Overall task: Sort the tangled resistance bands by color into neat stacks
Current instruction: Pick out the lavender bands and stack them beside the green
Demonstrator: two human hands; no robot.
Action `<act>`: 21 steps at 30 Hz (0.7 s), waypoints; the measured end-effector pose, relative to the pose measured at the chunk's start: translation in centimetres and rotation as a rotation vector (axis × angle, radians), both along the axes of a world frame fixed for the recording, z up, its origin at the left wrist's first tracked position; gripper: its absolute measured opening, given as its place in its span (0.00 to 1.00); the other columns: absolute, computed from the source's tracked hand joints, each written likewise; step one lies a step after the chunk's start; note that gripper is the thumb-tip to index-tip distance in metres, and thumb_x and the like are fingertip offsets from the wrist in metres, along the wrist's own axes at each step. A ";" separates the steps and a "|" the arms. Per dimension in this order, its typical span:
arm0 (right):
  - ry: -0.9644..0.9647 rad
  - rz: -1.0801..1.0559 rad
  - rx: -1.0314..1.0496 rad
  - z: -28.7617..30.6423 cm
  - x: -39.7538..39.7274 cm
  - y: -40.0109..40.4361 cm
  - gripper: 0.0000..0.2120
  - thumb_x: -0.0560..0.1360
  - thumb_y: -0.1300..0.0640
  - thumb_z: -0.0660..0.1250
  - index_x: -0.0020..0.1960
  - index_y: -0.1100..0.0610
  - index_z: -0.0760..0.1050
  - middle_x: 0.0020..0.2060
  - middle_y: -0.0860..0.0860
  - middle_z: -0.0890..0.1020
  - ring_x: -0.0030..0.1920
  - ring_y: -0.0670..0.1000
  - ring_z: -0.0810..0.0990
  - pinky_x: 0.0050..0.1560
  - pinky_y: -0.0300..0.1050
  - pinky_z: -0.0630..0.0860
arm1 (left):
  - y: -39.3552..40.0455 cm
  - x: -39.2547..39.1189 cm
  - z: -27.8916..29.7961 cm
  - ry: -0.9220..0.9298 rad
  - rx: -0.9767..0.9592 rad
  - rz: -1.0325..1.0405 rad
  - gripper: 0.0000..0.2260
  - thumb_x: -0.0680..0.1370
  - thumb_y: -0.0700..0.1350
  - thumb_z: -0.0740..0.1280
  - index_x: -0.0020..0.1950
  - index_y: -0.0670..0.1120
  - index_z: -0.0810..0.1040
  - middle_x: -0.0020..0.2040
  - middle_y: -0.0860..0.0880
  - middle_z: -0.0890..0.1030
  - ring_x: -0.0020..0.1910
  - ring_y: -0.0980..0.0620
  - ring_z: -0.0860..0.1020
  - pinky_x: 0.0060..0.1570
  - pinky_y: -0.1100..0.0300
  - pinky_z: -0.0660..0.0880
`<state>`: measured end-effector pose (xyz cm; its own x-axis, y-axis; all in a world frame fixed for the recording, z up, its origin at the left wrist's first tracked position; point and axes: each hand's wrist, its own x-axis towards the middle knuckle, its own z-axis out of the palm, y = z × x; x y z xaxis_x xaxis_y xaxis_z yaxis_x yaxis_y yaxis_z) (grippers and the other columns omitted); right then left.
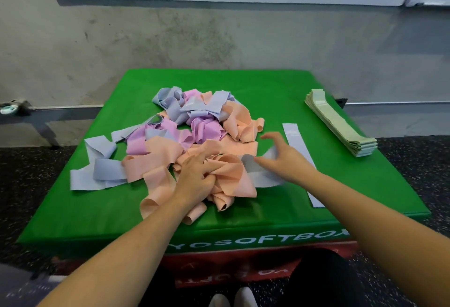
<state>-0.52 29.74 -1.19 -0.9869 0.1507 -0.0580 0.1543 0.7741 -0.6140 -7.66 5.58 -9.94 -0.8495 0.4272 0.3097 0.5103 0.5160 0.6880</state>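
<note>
**Colours on the soft box**

Tangled pile (194, 131): peach, pink, lavender-blue bands. Neat stack (341, 124): pale green. Flat single band (295, 140): lavender-blue. Soft box top (280, 92) bright green with white lettering; lower box (243, 265) red. Floor (414, 160) black, speckled.

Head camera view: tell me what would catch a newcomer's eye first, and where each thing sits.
The tangled heap of peach, pink and lavender stretch bands fills the middle of the bright green padded box top. Both hands are in its near edge: the left hand grips a bunch of peach bands, the right hand spreads open over a lavender band. A neat stack of pale green bands lies at the far right.
</note>
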 end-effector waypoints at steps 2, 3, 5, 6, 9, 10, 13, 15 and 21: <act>-0.160 0.139 0.259 0.3 0.1 -0.4 0.32 0.72 0.33 0.68 0.71 0.45 0.67 0.64 0.52 0.79 0.58 0.54 0.79 0.57 0.49 0.76 | 0.1 0.0 0.2 -0.017 -0.066 0.010 0.22 0.70 0.45 0.59 0.56 0.60 0.85 0.69 0.57 0.75 0.68 0.49 0.69 0.70 0.42 0.63; -0.259 0.180 0.348 0.4 0.1 -0.6 0.34 0.71 0.30 0.67 0.71 0.45 0.69 0.64 0.51 0.79 0.58 0.54 0.79 0.57 0.49 0.77 | 0.1 -0.1 0.3 -0.014 -0.096 0.008 0.22 0.70 0.47 0.58 0.56 0.59 0.85 0.69 0.56 0.75 0.68 0.48 0.69 0.70 0.43 0.62; -0.364 0.207 0.443 1.0 0.2 -0.8 0.30 0.70 0.31 0.67 0.66 0.46 0.75 0.59 0.49 0.81 0.53 0.52 0.79 0.53 0.47 0.78 | 0.1 0.1 0.8 -0.010 -0.150 -0.003 0.23 0.70 0.51 0.55 0.56 0.57 0.85 0.69 0.55 0.74 0.68 0.48 0.68 0.70 0.44 0.61; -0.358 0.209 0.479 1.2 0.1 -0.8 0.27 0.70 0.31 0.67 0.62 0.46 0.77 0.55 0.48 0.82 0.51 0.51 0.79 0.51 0.46 0.78 | 0.2 0.2 1.1 0.000 -0.177 -0.016 0.24 0.71 0.53 0.53 0.57 0.56 0.84 0.69 0.55 0.73 0.69 0.48 0.67 0.70 0.45 0.61; -0.316 0.224 0.539 1.8 -0.3 -0.4 0.23 0.73 0.32 0.65 0.54 0.49 0.80 0.45 0.47 0.81 0.45 0.51 0.78 0.42 0.43 0.74 | 0.1 0.6 1.9 0.025 -0.204 -0.063 0.27 0.73 0.56 0.50 0.60 0.51 0.82 0.71 0.55 0.71 0.71 0.50 0.65 0.71 0.49 0.59; -0.301 0.219 0.528 1.9 -0.4 -0.3 0.23 0.75 0.33 0.64 0.51 0.52 0.81 0.43 0.49 0.82 0.42 0.51 0.78 0.39 0.43 0.72 | -0.1 0.6 2.1 0.031 -0.217 -0.075 0.28 0.73 0.57 0.48 0.62 0.50 0.81 0.72 0.55 0.71 0.70 0.51 0.65 0.71 0.50 0.58; -0.203 0.112 0.342 2.0 -0.7 0.7 0.19 0.78 0.41 0.64 0.44 0.57 0.78 0.34 0.51 0.80 0.33 0.50 0.76 0.35 0.41 0.71 | -0.6 0.2 2.3 0.056 -0.330 -0.084 0.29 0.75 0.59 0.45 0.63 0.53 0.79 0.74 0.55 0.67 0.70 0.51 0.65 0.71 0.47 0.58; -0.108 -0.017 0.051 2.5 -0.3 1.6 0.11 0.78 0.51 0.64 0.42 0.56 0.76 0.32 0.52 0.80 0.30 0.49 0.76 0.35 0.41 0.73 | -0.6 -0.1 2.2 0.031 -0.390 -0.024 0.28 0.77 0.63 0.44 0.58 0.58 0.80 0.74 0.56 0.66 0.71 0.51 0.65 0.71 0.44 0.58; 0.083 -0.147 -0.434 2.9 1.7 2.5 0.12 0.79 0.58 0.64 0.36 0.55 0.71 0.31 0.50 0.74 0.32 0.49 0.70 0.35 0.43 0.65 | 0.7 0.0 2.6 0.010 -0.409 0.176 0.15 0.79 0.59 0.62 0.62 0.58 0.79 0.71 0.55 0.70 0.68 0.50 0.69 0.69 0.45 0.62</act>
<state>1.15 32.28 1.67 -0.9608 0.2689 -0.0680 0.1797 0.4168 -0.8911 -7.64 6.32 -7.39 -0.9181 0.3655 0.1535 0.3959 0.8242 0.4050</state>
